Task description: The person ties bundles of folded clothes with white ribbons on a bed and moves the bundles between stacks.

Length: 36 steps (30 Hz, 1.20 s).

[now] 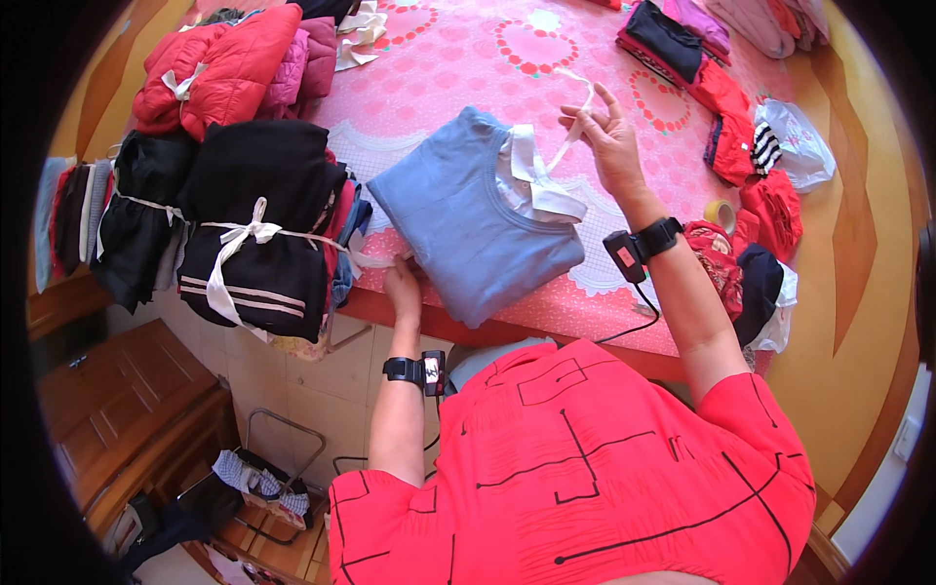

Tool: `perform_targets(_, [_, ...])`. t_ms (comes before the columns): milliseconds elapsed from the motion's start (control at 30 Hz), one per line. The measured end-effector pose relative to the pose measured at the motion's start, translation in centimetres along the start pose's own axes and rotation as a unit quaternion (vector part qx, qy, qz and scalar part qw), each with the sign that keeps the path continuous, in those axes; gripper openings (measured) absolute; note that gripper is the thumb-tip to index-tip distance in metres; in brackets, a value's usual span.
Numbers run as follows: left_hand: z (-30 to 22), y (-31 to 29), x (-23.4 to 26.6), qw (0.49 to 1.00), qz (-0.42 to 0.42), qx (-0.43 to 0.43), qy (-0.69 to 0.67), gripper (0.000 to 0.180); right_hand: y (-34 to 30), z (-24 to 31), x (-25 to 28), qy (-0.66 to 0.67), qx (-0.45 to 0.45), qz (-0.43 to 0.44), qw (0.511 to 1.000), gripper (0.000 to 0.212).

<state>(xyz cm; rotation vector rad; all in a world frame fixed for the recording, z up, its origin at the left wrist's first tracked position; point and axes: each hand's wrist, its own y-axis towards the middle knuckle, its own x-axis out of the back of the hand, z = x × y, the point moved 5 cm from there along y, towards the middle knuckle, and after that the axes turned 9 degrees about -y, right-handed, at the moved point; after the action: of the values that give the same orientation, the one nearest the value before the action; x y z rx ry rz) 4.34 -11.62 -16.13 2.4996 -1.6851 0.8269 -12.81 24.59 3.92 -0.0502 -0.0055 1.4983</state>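
Observation:
A folded blue sweater (444, 210) with a white collar (541, 185) lies in front of me on the bed. Just right of the collar, my right hand (609, 141) is raised, its thumb and fingers pinching a white cloth strip (570, 136). One end of that strip sticks up past the fingers; the other drops to the sweater. By the sweater's lower left edge, my left hand (402, 290) has its fingertips closed on another stretch of white strip (374, 260). The sweater's edge partly covers those fingers. I cannot tell whether the two stretches join beneath the sweater.
To the left stand a black clothes bundle (258, 175) tied with a white bow, a smaller dark bundle (141, 210), and a red padded jacket bundle (219, 73). Red and dark clothes, a tape roll (720, 214) and a clear plastic bag (795, 146) lie right.

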Motion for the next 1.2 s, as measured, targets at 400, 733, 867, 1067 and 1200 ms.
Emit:
perform_targets(400, [1.8,-4.2,5.9,0.99,-0.105,0.075,-0.057,0.048,1.4,-8.6,3.4,0.051,-0.209,0.026,0.976,0.022])
perform_targets(733, [-3.3,-9.3,7.6,0.985,0.054,0.021,-0.164,0.037,-1.6,-5.5,2.4,-0.117,-0.08,0.054,0.988,0.027])
perform_targets(867, [-9.7,-8.0,6.2,0.981,0.097,-0.124,-0.11,0.024,-1.9,-5.2,3.0,-0.188,-0.021,0.038,0.981,0.028])
perform_targets(1067, [-11.8,-6.3,5.1,0.965,0.065,-0.156,-0.199,0.027,-2.4,-2.0,1.3,-0.374,0.061,0.019,0.925,0.023])
perform_targets(1200, [-8.2,-6.4,6.3,0.968,0.022,-0.084,-0.236,0.031,-1.4,-4.7,3.0,-0.332,-0.017,0.03,0.943,0.025])
